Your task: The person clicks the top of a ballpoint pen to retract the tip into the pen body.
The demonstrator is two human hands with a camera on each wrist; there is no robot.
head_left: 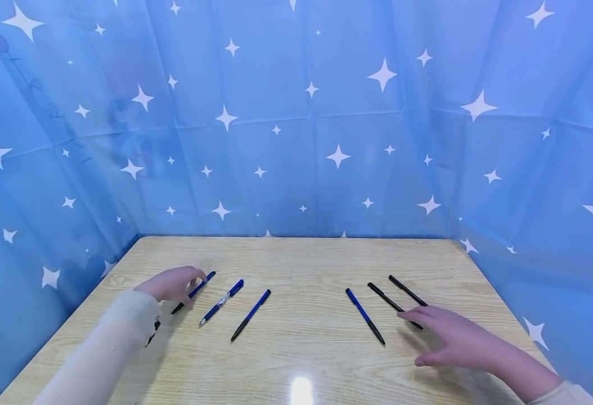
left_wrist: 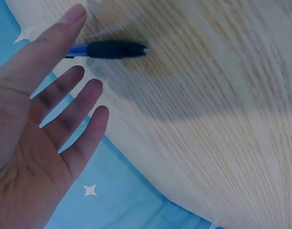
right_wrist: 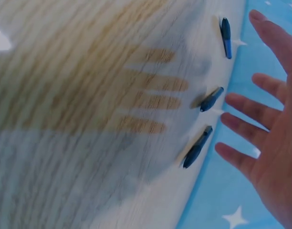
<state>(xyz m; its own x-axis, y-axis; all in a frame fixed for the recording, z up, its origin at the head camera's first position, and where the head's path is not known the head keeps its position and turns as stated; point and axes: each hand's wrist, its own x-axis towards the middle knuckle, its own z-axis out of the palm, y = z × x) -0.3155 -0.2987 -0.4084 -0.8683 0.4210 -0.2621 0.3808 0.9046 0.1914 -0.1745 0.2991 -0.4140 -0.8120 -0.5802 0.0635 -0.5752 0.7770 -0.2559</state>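
Observation:
My left hand (head_left: 172, 283) is over the leftmost pen (head_left: 198, 288), which is blue with a black grip. In the left wrist view this pen (left_wrist: 118, 49) passes behind the thumb, its tip pointing right; the other visible fingers are spread apart, and the index finger is hidden. Beside it lie a blue pen with a patterned barrel (head_left: 221, 303) and a blue pen with a black grip (head_left: 250, 315). My right hand (head_left: 450, 336) hovers with loose fingers near a black pen (head_left: 385, 296). Another black pen (head_left: 407, 289) and a blue-and-black pen (head_left: 365, 316) flank that one.
All the pens lie on a light wood-grain table (head_left: 306, 270), in a left group and a right group. A blue curtain with white stars (head_left: 286, 185) hangs around its back and sides. A bright light reflection shows near the table's front.

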